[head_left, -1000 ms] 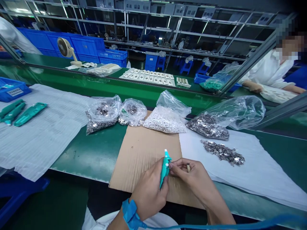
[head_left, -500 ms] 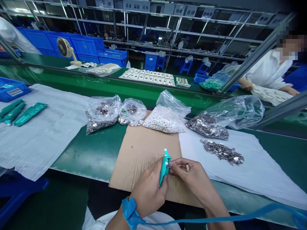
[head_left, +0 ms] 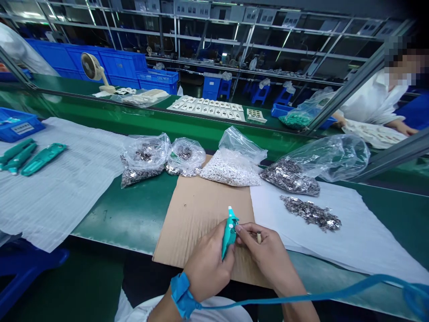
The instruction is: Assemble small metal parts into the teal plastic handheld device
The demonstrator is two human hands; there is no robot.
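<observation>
Factory floor, long green conveyor worktop (head_left: 124, 214) running across the view; blue crates (head_left: 114, 67) stacked beyond it, a white desk fan (head_left: 92, 67) on the far side, and metal racks behind.

Hands (head_left: 236, 257) close together above a cardboard sheet (head_left: 197, 214), not touching each other except through the work. Left hand (head_left: 208, 268) clamped around a teal plastic housing (head_left: 229, 235), its tip pointing away from the person. Right hand (head_left: 268, 255) just beside it, fingertips (head_left: 238, 228) against the housing's side. Small tan stub (head_left: 258, 238) showing among the right fingers; what it is, cannot tell. Blue wrist strap (head_left: 181, 295) on left wrist, blue cord (head_left: 318, 293) trailing off to the right.

Along the cardboard's far edge: four clear plastic bags of small metal parts, one (head_left: 233, 167) paler than the rest. Loose heap of metal parts (head_left: 311, 213) on a white foam sheet (head_left: 362, 241) to the right. Two more teal pieces (head_left: 43, 158) (head_left: 16, 154) on a second foam sheet (head_left: 56, 188), left.

Co-worker in white coat (head_left: 372, 100), far right, both hands on a white sheet.
</observation>
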